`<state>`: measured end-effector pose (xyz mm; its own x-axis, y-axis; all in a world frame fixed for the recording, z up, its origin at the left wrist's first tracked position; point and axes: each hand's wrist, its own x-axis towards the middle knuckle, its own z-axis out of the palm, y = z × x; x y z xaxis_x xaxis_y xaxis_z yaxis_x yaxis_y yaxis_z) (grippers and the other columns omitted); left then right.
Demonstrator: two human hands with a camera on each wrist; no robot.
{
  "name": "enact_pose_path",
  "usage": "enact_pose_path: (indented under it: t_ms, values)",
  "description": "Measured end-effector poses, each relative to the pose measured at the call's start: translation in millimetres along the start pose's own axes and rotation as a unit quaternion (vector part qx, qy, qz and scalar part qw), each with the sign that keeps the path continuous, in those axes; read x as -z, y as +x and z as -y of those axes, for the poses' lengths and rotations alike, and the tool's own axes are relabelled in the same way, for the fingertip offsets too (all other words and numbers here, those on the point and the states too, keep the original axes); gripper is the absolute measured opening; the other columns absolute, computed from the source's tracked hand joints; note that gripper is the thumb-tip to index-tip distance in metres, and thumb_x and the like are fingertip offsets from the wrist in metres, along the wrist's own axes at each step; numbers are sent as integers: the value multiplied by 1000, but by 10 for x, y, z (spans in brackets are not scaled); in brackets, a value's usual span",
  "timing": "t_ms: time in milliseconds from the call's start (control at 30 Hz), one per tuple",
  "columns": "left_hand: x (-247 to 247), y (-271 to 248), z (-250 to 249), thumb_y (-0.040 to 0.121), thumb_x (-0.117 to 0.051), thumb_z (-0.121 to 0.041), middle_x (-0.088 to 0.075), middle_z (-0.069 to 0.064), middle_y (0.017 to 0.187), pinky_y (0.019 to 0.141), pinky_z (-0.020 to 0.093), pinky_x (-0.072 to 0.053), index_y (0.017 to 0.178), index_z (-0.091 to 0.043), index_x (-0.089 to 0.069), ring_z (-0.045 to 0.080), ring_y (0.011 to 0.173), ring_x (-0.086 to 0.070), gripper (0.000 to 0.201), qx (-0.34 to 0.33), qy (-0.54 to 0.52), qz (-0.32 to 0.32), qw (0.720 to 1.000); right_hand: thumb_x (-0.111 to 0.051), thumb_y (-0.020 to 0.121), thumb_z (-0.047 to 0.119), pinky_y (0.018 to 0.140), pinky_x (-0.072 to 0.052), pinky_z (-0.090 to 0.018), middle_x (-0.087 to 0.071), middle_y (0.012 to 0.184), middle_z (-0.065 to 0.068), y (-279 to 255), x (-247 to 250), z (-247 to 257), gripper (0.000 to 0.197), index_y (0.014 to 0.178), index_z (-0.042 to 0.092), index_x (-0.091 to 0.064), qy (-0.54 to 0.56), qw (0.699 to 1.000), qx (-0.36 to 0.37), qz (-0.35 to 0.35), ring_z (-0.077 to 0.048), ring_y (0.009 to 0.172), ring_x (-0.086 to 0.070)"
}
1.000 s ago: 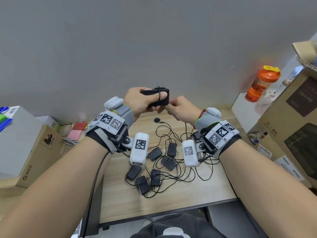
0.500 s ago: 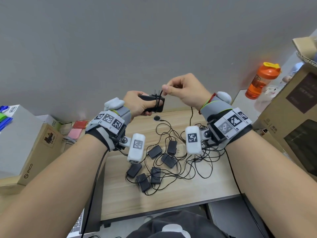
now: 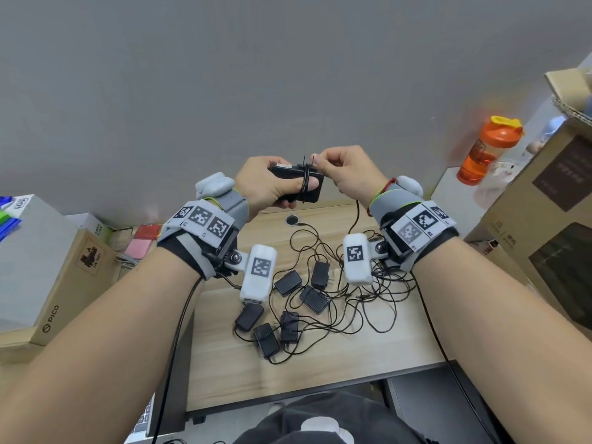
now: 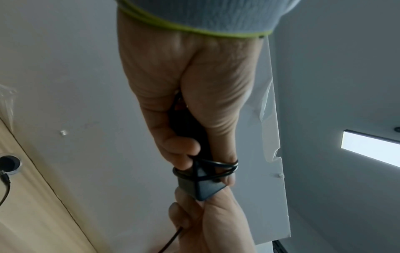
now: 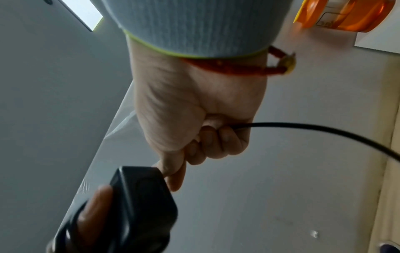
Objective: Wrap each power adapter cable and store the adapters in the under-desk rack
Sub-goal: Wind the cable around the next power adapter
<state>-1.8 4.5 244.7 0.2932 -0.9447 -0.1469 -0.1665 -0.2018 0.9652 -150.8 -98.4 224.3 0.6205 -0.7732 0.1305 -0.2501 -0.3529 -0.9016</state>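
My left hand [image 3: 266, 184] grips a black power adapter [image 3: 288, 174] above the back of the desk, with turns of its thin cable [image 3: 306, 184] looped over the adapter and my thumb. The same adapter [image 4: 201, 188] and cable loops [image 4: 216, 166] show in the left wrist view. My right hand [image 3: 342, 174] pinches the cable right beside the adapter's end, and the free cable [image 3: 356, 216] hangs from it toward the desk. In the right wrist view the cable [image 5: 303, 126] leaves my curled fingers [image 5: 216, 140] and the adapter [image 5: 140, 202] sits just past my thumb.
Several more black adapters [image 3: 290, 307] lie in a tangle of cables on the wooden desk [image 3: 320, 363]. Cardboard boxes [image 3: 64, 277] stand at the left and another box [image 3: 544, 245] at the right. An orange bottle [image 3: 487, 149] stands back right. A cable hole [image 3: 291, 220] is in the desk.
My right hand rose above the adapter with the cable, then came back down to the adapter's right end, laying on another turn. The left hand kept its hold.
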Motion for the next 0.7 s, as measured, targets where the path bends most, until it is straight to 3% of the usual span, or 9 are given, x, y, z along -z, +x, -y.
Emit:
enact_pose_path:
  t_ms: [67,167,200,267,333,433,600,700]
  values:
    - [-3,7,-2,73,-85,-17,-66,10,69,47,22,-48,86,-7,-61,18,48,-59,29,-4,-11,-4,1000,-53,101,27,47,-25,-15,-38,51,15,-11,-52,-66,31,74,13,-62,1,1000,-18,-1,-1,42,-29]
    - [-13,13,-26,74,-84,-18,-67,14,73,46,21,-46,86,-6,-60,18,49,-58,29,-9,-45,-12,999,-50,100,13,44,-24,-12,-36,57,7,-36,-132,-102,28,88,-10,-62,-6,999,-38,16,0,41,-29]
    - [-13,17,-44,75,-84,-17,-67,13,72,46,21,-46,86,-6,-59,19,49,-57,29,-11,-62,-18,998,-50,99,11,45,-25,-12,-36,57,7,-50,-153,-100,27,88,-10,-62,-11,999,-40,26,0,40,-29]
    - [-4,32,-79,76,-82,-14,-66,10,65,46,21,-45,89,-5,-57,19,48,-56,30,-14,-99,-38,994,-49,100,16,47,-27,-13,-38,57,7,-86,-179,-86,29,78,9,-66,-13,997,-40,57,-1,41,-32]
    - [9,62,-98,78,-81,-12,-64,9,62,46,21,-45,90,-4,-56,19,47,-55,29,-14,-121,-60,991,-49,102,22,48,-28,-13,-37,56,10,-124,-202,-54,28,84,22,-70,-32,994,-23,101,-2,43,-32]
    - [35,117,-72,76,-83,-14,-64,11,67,46,22,-46,83,-7,-57,19,48,-55,28,-11,-115,-89,989,-51,102,25,48,-28,-11,-38,45,14,-152,-195,43,26,106,14,-74,-75,987,9,144,-2,44,-35]
    - [119,183,16,69,-88,-19,-66,12,70,48,23,-49,92,-4,-57,19,48,-58,42,5,-74,-110,991,-60,96,34,46,-19,-18,-25,45,9,-118,-59,201,26,89,18,-79,-107,987,33,117,-8,46,-23]
    - [149,200,60,67,-90,-22,-67,15,74,48,23,-50,93,-5,-59,20,49,-60,43,20,-46,-104,993,-63,94,33,52,-25,-21,-43,51,4,-80,23,250,26,83,16,-78,-86,991,45,96,-7,51,-30]
